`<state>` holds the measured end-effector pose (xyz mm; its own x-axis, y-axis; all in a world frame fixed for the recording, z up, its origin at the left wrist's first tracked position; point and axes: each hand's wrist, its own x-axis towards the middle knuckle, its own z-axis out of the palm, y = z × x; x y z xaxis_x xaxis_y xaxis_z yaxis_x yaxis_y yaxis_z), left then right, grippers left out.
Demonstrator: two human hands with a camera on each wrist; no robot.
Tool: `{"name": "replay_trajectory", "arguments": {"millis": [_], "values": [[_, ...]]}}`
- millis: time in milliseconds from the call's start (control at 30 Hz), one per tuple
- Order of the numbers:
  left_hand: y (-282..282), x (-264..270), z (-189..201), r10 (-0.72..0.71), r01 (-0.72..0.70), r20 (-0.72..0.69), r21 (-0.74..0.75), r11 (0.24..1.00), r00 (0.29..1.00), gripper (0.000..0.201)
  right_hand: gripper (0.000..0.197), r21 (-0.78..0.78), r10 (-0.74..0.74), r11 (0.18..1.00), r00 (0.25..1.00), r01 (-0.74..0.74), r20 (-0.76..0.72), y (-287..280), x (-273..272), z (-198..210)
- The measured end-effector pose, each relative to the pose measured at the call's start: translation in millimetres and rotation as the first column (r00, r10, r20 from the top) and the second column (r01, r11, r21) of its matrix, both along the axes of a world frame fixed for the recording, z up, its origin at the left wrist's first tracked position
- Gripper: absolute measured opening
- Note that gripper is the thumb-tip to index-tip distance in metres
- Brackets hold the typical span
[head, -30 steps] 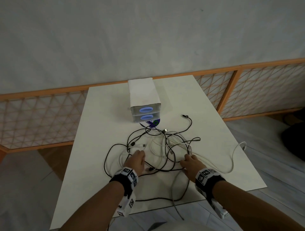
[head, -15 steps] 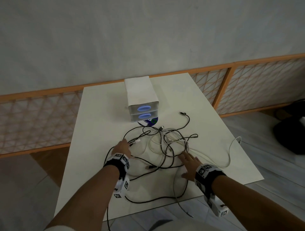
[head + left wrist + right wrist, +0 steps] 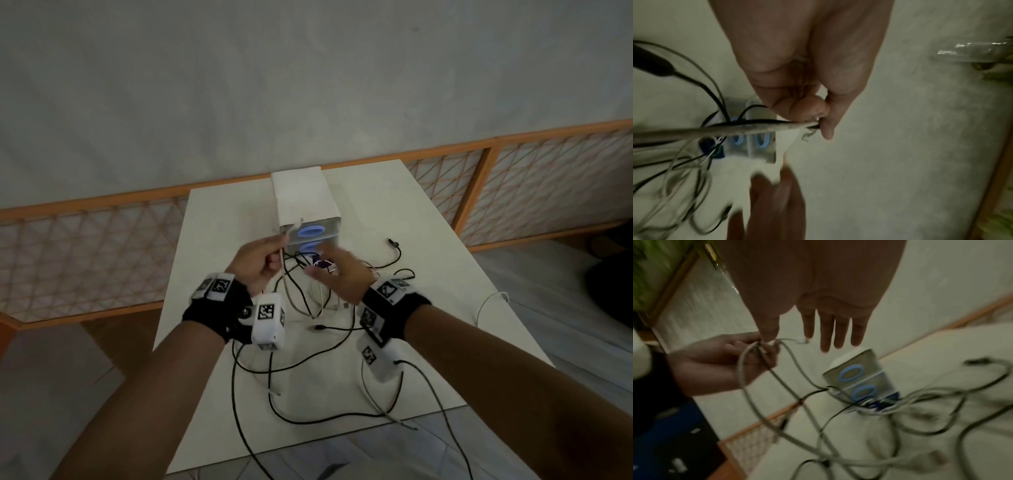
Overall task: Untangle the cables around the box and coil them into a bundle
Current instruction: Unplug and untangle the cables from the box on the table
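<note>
Grey-white cable (image 3: 281, 265) — pinched between thumb and curled fingers of the left hand (image 3: 257, 263), raised above the desk (image 3: 219, 240); its plug end pokes out past the fingertips toward 1 o'clock, and a thin black strand is caught in the same grip, as the left wrist view shows.

Right hand (image 3: 337, 275) — fingers straight and spread, holding nothing, hovering just beside the left hand at its 3 o'clock, palm turned toward the held cable.

Box (image 3: 303, 202) — white, long, lying on the desk at 12 o'clock from both hands; near face carries two blue oval rings, one above the other. Cable strands run up against the foot of that face.

Loose cables (image 3: 308, 363) — black and pale, looped and crossed on the desk below and at 6 o'clock from the hands; one black end lies apart at 2 o'clock, one pale lead trails off at 4 o'clock, and some strands hang over the near edge.

Wooden lattice railing (image 3: 85, 260) — orange frame, behind the desk.
</note>
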<state>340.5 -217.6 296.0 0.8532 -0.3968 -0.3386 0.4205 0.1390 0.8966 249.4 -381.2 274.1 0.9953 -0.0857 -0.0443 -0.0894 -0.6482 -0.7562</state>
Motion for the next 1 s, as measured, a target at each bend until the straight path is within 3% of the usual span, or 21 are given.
{"name": "replay_trajectory", "arguments": {"millis": [100,200,300,333,400,433,467,500,567,600,633,700,833,933,1000], "values": [[-4,-19,-16,-0.060,0.059,0.007,0.111,0.992,0.998,0.018,0.039,-0.005,0.072,0.997,0.995,-0.072,-0.068,37,-2,2],[8,-20,-27,-0.033,0.038,-0.043,0.110,0.993,0.999,0.014,0.016,0.037,0.087,0.996,0.995,-0.085,-0.052,41,-5,0],[21,-18,-31,0.045,-0.036,-0.084,0.101,0.994,0.995,0.014,0.024,0.200,0.050,0.979,0.997,-0.037,-0.059,36,-5,-1],[24,-17,-31,0.073,-0.064,-0.107,0.086,0.994,0.992,0.014,0.024,0.351,0.018,0.936,0.996,0.012,-0.082,36,-6,0],[28,-16,-28,0.098,-0.091,-0.142,0.056,0.994,0.985,0.014,0.021,0.642,-0.032,0.758,0.989,0.117,-0.142,32,-5,5],[28,-16,-27,0.091,-0.082,-0.131,0.074,0.994,0.987,0.013,0.018,0.695,-0.071,0.698,0.982,0.175,-0.176,28,-4,6],[28,-16,-27,0.078,-0.066,-0.094,0.120,0.991,0.993,0.012,0.017,0.688,-0.118,0.689,0.972,0.228,-0.204,23,-2,8],[27,-17,-26,0.061,-0.053,-0.039,0.181,0.982,0.997,0.012,0.019,0.604,-0.170,0.753,0.963,0.263,-0.207,16,0,8],[23,-21,-28,-0.004,-0.018,0.071,0.304,0.952,0.997,0.014,0.029,0.261,-0.216,0.933,0.966,0.246,-0.138,0,3,10],[20,-23,-29,-0.054,0.013,0.105,0.359,0.933,0.993,0.015,0.034,0.088,-0.208,0.972,0.973,0.217,-0.101,-7,3,14],[18,-25,-31,-0.104,0.045,0.123,0.407,0.912,0.987,0.015,0.036,-0.020,-0.195,0.981,0.978,0.194,-0.074,-13,2,20],[15,-29,-36,-0.161,0.069,0.158,0.471,0.880,0.974,0.013,0.034,-0.042,-0.200,0.979,0.978,0.198,-0.063,-23,1,32],[5,-33,-39,-0.192,-0.016,0.336,0.529,0.849,0.922,0.011,0.020,0.249,-0.242,0.933,0.964,0.262,-0.106,-36,-1,49],[-3,-36,-36,-0.231,-0.064,0.475,0.527,0.847,0.849,0.026,0.027,0.568,-0.186,0.787,0.970,0.241,-0.155,-42,-4,57],[-10,-39,-31,-0.296,-0.013,0.531,0.502,0.865,0.794,0.035,0.028,0.658,-0.132,0.715,0.970,0.236,-0.205,-44,-4,64]]}}
